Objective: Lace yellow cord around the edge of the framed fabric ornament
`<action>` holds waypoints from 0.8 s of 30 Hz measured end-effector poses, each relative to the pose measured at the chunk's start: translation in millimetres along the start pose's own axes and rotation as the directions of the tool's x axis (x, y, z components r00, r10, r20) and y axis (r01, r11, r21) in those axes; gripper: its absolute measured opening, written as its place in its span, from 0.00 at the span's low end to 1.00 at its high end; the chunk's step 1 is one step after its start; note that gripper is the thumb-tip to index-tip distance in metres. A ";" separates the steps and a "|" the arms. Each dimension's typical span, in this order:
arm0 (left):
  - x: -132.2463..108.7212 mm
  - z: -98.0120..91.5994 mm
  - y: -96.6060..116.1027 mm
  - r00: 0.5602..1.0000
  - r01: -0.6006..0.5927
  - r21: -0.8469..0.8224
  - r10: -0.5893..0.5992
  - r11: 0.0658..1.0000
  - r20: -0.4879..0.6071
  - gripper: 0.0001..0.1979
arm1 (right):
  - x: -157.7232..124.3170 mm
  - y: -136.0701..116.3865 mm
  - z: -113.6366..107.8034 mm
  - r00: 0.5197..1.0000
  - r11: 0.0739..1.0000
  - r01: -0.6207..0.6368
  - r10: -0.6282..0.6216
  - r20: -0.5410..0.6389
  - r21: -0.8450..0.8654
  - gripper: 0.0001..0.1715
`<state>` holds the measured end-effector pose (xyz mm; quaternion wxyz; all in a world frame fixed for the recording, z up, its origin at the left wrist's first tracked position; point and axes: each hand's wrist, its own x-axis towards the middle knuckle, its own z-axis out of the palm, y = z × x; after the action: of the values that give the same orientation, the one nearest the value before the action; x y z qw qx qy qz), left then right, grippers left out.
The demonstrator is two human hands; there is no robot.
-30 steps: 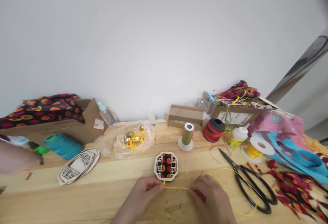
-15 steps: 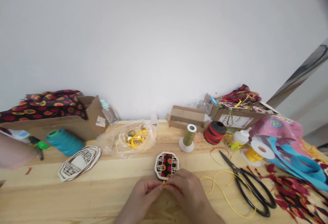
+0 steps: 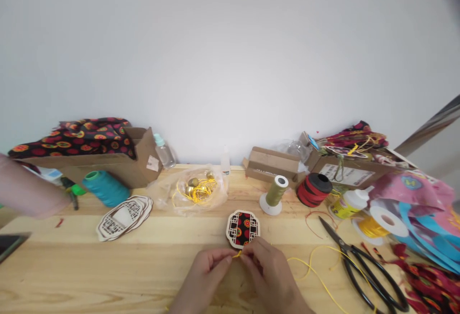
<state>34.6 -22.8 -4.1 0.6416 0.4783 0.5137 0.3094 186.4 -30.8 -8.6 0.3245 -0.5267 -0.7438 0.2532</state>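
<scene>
Yellow cord [image 3: 238, 254] is pinched between my two hands, just below a wooden lattice ornament [image 3: 243, 229] backed with black, red-patterned fabric. My left hand [image 3: 205, 275] grips the cord between thumb and forefinger. On the other side, my right hand [image 3: 269, 271] is closed on it too, with its fingertips against the ornament's lower edge. A small knot or loop shows between the fingertips, but its form is too small to make out. From the right hand, a loose length of the cord curves over the table towards black-handled scissors [image 3: 362, 261].
Left: stacked wooden frames [image 3: 125, 218], a teal thread cone [image 3: 106, 188] and a cardboard box [image 3: 108, 173] of fabric. Behind: a plastic bag [image 3: 168, 199] with bells. Right: an olive spool [image 3: 276, 194], a red cord spool [image 3: 314, 190], a glue bottle [image 3: 348, 203], a yellow spool [image 3: 381, 223].
My hands have drawn slightly apart, so more yellow cord shows between the fingertips. The whole view has shifted, and a dark phone-like object has come in at the left edge.
</scene>
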 end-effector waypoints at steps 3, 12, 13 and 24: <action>1.0 -0.4 1.6 1.000 -0.003 0.011 0.004 1.000 -0.008 0.12 | -1.2 1.2 -1.5 1.000 0.999 -0.015 0.015 -0.004 -0.035 0.08; 1.0 1.7 1.6 0.998 0.025 0.058 -0.021 0.998 -0.066 0.11 | -2.3 -0.8 -8.4 1.000 0.998 -0.018 0.018 -0.001 -0.055 0.08; 0.9 2.4 2.3 0.998 0.025 0.072 -0.020 0.997 -0.061 0.12 | -2.1 -0.8 -9.1 1.000 0.999 -0.022 0.023 0.001 -0.050 0.08; 0.4 14.5 5.0 0.996 -0.045 0.088 0.038 0.995 0.077 0.14 | -3.1 6.7 -4.1 0.995 0.992 0.073 -0.065 0.072 -0.100 0.12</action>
<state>49.1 -25.0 0.5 0.6318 0.5282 0.4927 0.2812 194.3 -31.4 -11.3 0.2798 -0.5075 -0.7843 0.2213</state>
